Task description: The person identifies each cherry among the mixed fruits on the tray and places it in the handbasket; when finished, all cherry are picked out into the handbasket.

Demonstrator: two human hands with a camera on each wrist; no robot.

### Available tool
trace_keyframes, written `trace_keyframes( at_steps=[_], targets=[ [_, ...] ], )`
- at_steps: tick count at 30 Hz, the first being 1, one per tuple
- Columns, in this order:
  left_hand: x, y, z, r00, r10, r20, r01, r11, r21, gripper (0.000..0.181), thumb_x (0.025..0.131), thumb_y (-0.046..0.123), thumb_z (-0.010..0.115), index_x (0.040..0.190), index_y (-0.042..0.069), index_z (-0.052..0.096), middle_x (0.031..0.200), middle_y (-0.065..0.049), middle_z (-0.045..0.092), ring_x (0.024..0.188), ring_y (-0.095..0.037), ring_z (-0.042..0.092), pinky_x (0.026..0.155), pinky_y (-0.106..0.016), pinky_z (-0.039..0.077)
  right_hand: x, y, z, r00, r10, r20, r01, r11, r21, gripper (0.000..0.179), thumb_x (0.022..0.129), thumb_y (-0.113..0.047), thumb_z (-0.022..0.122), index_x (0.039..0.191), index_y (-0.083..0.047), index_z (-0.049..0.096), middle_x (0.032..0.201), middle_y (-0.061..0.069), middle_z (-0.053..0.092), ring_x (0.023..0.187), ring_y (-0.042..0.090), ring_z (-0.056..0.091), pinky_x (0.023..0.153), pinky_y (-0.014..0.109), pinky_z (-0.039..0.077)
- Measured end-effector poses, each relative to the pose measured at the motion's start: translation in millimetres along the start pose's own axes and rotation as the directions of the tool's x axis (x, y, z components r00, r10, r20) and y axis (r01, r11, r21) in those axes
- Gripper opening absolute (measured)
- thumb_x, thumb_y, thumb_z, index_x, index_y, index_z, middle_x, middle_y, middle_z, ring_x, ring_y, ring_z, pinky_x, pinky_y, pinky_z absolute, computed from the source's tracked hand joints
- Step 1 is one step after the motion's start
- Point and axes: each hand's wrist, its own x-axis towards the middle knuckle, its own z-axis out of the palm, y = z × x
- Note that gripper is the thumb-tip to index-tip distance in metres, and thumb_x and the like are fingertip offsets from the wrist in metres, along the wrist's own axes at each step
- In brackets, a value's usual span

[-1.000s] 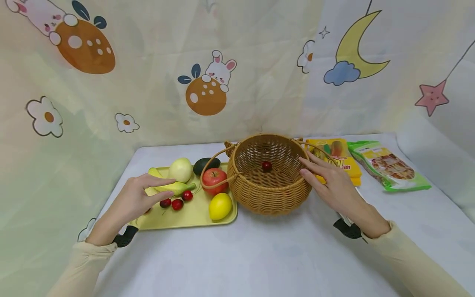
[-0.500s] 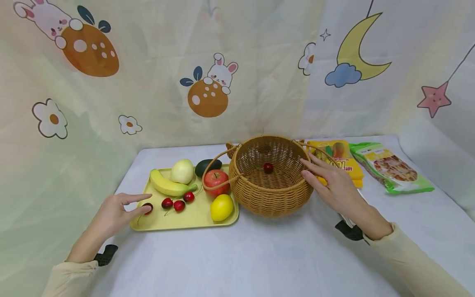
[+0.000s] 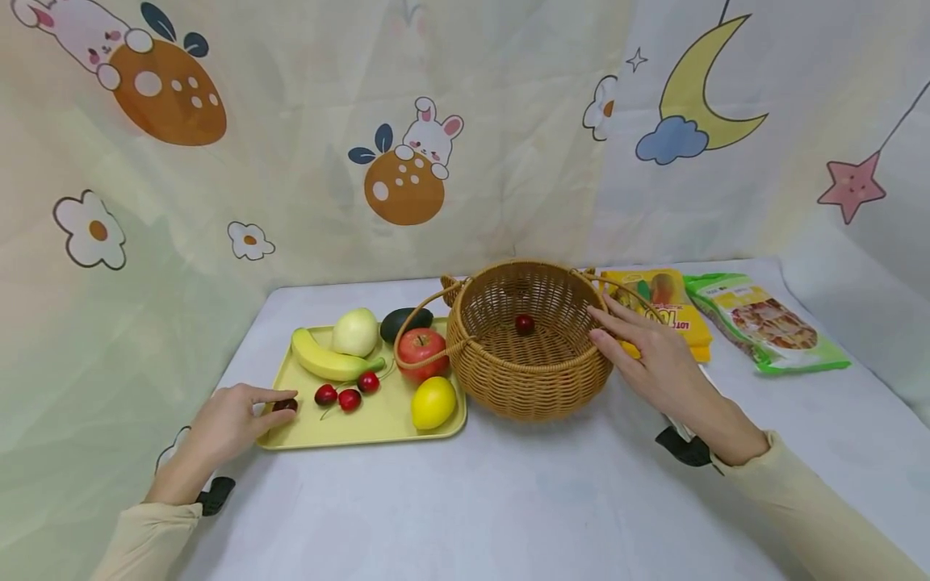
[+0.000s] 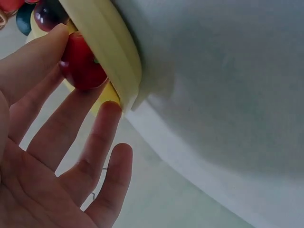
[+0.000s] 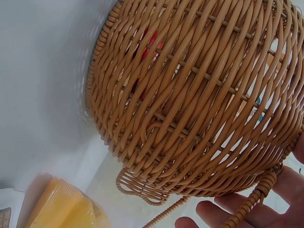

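Note:
At the left end of the yellow tray (image 3: 388, 418), my left hand (image 3: 224, 421) pinches a dark red cherry (image 3: 286, 405) between thumb and index finger. The left wrist view shows the cherry (image 4: 83, 64) by the tray's rim, with the other fingers spread. Several more cherries (image 3: 349, 399) lie in the middle of the tray. My right hand (image 3: 657, 355) rests with extended fingers against the right rim of a wicker basket (image 3: 534, 391), near its handle. One cherry (image 3: 524, 324) sits inside the basket.
The tray also holds a banana (image 3: 330, 359), a pale round fruit (image 3: 355, 332), an avocado (image 3: 395, 323), an apple (image 3: 420, 347) and a lemon (image 3: 433, 403). One basket handle leans over the apple. Yellow packets (image 3: 690, 323) and a green bag (image 3: 773, 327) lie right.
My left hand has moved left and down from over the banana to the leftmost cherry, and its thumb and index finger have come together on it. The right hand stays at the basket.

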Motion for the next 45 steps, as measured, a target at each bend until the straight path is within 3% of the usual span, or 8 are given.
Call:
trace_keyframes(
  at_steps=[10,14,17,20,29,37,43,45],
  targets=[
    [-1.5,-2.3,2.3,1.0,-0.03,0.001,0.03,0.999,-0.028,0.046,0.085,0.035,0.084,0.123,0.01,0.076,0.069,-0.002,0.058,0.051,-0.01,0.028,0.048,-0.026,0.026,-0.9,-1,-1,1.0,0.009,0.007,-0.009,1.0,0.001,0.047,0.106,-0.035,0.057,0.148,-0.015,0.056,0.158,0.017,0.046,0.04,0.005,0.024,0.047,0.025,0.028],
    [-1.3,-3.5,3.1,1.0,-0.027,-0.016,0.026,0.999,-0.032,0.044,0.084,0.033,0.084,0.12,0.01,0.077,0.097,-0.014,0.074,0.054,-0.011,0.031,0.049,-0.026,0.027,-0.3,-1,0,1.0,0.015,0.015,-0.015,1.0,0.003,0.047,0.106,-0.035,0.057,0.149,-0.015,0.056,0.159,0.016,0.046,0.04,0.005,0.023,0.046,0.025,0.029],
    [-0.9,-3.9,3.3,0.999,-0.023,-0.024,0.022,0.999,-0.033,0.042,0.083,0.032,0.085,0.119,0.011,0.078,0.113,-0.02,0.075,0.055,-0.012,0.032,0.049,-0.026,0.027,0.1,-1,0,1.0,0.014,0.014,-0.014,1.0,0.003,0.047,0.106,-0.035,0.057,0.149,-0.015,0.056,0.159,0.016,0.046,0.04,0.005,0.022,0.045,0.025,0.029],
    [-1.0,-4.1,3.5,0.999,-0.02,-0.028,0.019,0.999,-0.035,0.042,0.083,0.033,0.085,0.119,0.012,0.078,0.117,-0.021,0.074,0.058,-0.013,0.033,0.05,-0.026,0.027,0.2,-1,0,1.0,0.006,0.008,-0.006,1.0,0.003,0.047,0.106,-0.035,0.057,0.148,-0.015,0.056,0.158,0.017,0.047,0.04,0.005,0.022,0.045,0.025,0.028],
    [-2.0,-5.2,3.7,0.999,-0.019,-0.032,0.018,0.999,-0.05,0.042,0.081,0.035,0.086,0.118,0.014,0.079,0.115,-0.018,0.075,0.064,-0.014,0.036,0.052,-0.027,0.027,0.3,1,0,1.0,0.008,0.012,-0.008,1.0,0.001,0.047,0.106,-0.035,0.056,0.148,-0.014,0.056,0.158,0.018,0.047,0.039,0.005,0.023,0.045,0.025,0.028],
    [-1.5,-3.6,2.3,0.999,-0.046,-0.011,0.045,0.996,-0.072,0.045,0.081,0.038,0.086,0.12,0.016,0.078,0.099,-0.007,0.072,0.061,-0.014,0.036,0.051,-0.027,0.027,0.8,2,-1,1.0,0.002,0.008,-0.002,1.0,-0.005,0.047,0.107,-0.036,0.055,0.148,-0.013,0.056,0.158,0.018,0.046,0.039,0.004,0.023,0.045,0.024,0.029],
    [-3.5,-3.4,-5.5,0.998,-0.047,0.035,0.049,0.996,-0.07,0.043,0.085,0.039,0.083,0.121,0.017,0.078,0.125,-0.023,0.071,0.083,-0.022,0.05,0.056,-0.029,0.028,0.0,1,-1,1.0,0.002,0.005,-0.002,1.0,-0.009,0.047,0.107,-0.036,0.055,0.148,-0.014,0.056,0.158,0.017,0.047,0.041,0.005,0.028,0.046,0.025,0.029],
    [-5.5,-3.0,-11.2,0.998,-0.04,0.041,0.043,0.997,-0.057,0.042,0.086,0.038,0.082,0.122,0.017,0.078,0.13,-0.026,0.068,0.081,-0.022,0.049,0.056,-0.029,0.028,-0.2,1,1,1.0,0.002,0.008,-0.002,1.0,-0.005,0.047,0.106,-0.036,0.056,0.148,-0.015,0.056,0.158,0.017,0.047,0.041,0.005,0.03,0.046,0.025,0.029]
  ],
)
